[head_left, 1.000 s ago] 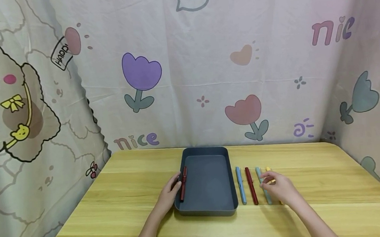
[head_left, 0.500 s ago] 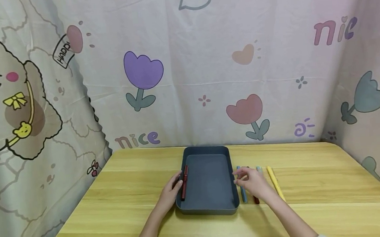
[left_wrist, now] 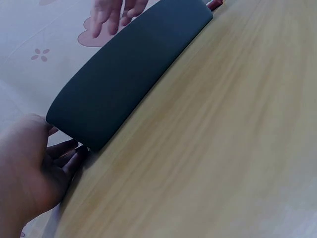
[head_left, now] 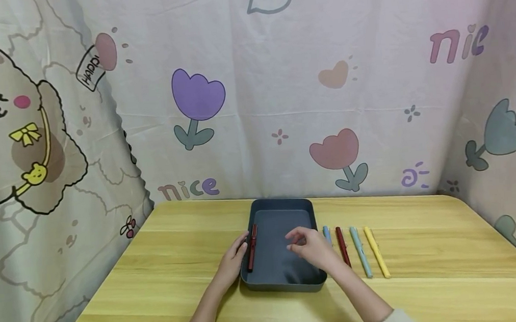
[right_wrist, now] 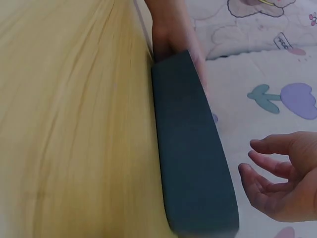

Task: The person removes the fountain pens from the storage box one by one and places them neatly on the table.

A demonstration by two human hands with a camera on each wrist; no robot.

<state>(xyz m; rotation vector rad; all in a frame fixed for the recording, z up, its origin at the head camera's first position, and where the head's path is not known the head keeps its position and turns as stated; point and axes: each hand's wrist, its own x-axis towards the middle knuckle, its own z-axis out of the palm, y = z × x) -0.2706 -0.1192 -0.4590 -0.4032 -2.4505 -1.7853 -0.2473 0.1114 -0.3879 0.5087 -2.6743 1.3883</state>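
Note:
My left hand holds the left side of a dark grey tray, its fingers at the outer wall. In the left wrist view the bent fingers of the left hand touch the tray at one corner. Inside, along the left wall, lies a dark red pen. Above the tray's right half hovers my right hand, thumb and fingers loosely bent and apart. The right wrist view shows nothing in that right hand, beside the tray.
Right of the tray, pens lie in a row on the wooden table: blue, dark red, light teal and yellow. The right forearm partly covers the blue pen. A printed curtain hangs behind the table.
My right hand has moved left, from over the yellow and teal pens, across the row, to above the tray. The left hand stays at the tray's side. The pens lie as before.

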